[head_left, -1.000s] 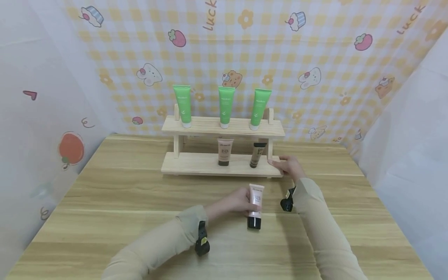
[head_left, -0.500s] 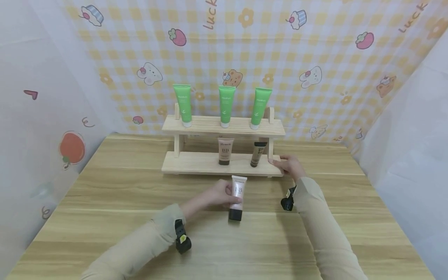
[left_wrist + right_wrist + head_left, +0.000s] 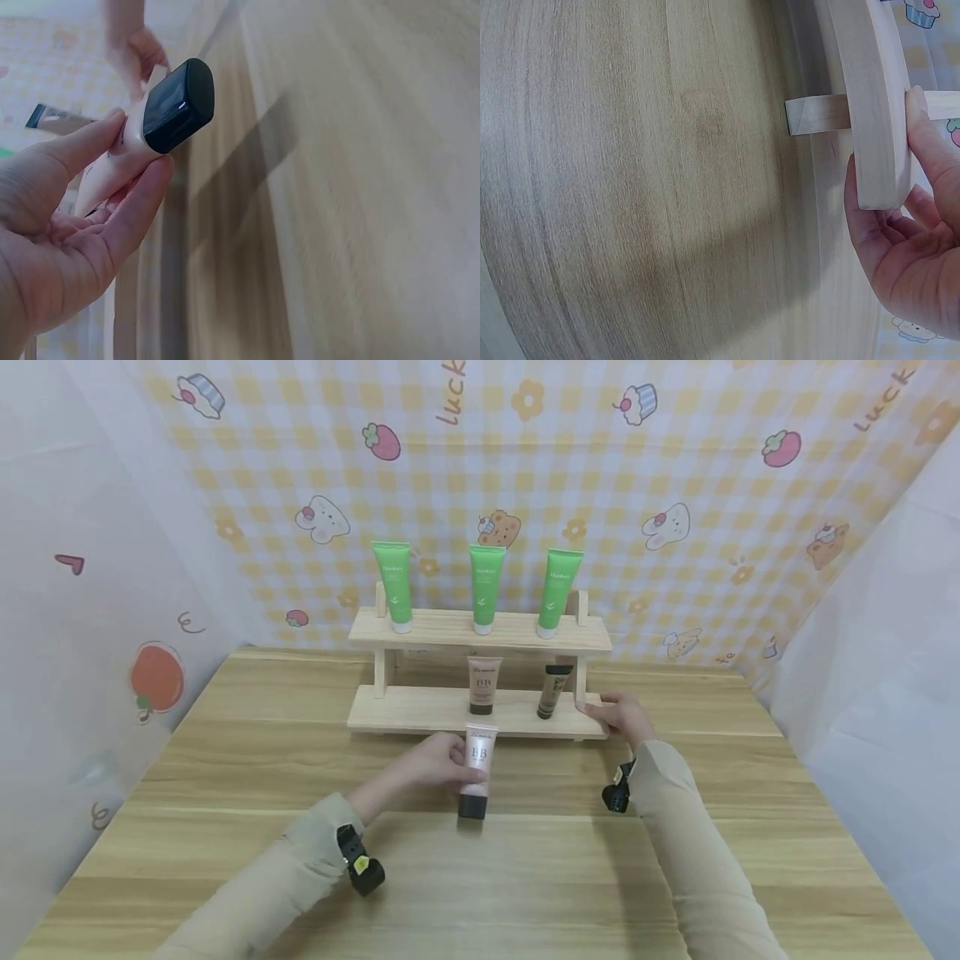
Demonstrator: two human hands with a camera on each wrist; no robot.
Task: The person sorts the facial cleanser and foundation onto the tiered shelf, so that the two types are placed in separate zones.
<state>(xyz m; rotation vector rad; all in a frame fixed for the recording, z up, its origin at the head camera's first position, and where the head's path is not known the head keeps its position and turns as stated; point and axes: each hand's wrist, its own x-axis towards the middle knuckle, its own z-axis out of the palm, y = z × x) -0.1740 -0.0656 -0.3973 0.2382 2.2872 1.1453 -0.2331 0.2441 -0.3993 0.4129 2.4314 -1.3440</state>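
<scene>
Between thumb and fingers, my left hand (image 3: 438, 762) pinches a pale pink BB cream tube (image 3: 477, 760), its black cap down, in front of the lower shelf. The left wrist view shows that black cap (image 3: 180, 105) close up. My right hand (image 3: 621, 717) grips the right end of the lower shelf board (image 3: 412, 710) of a two-tier wooden rack; in the right wrist view the thumb lies on top and fingers underneath. On that board stand another BB cream tube (image 3: 482, 687) in the middle and a small brown tube with a black top (image 3: 552, 692), tilted, toward the right.
Several upright green tubes, one of them in the middle (image 3: 486, 589), line the upper shelf (image 3: 438, 625). The rack stands on a wood-grain table (image 3: 247, 752). Behind it hangs a yellow checked cloth (image 3: 450, 468); white cloth (image 3: 885, 635) closes off the sides.
My left hand has carried the pale pink BB cream tube leftward and a little toward the rack. The right hand stays on the shelf end.
</scene>
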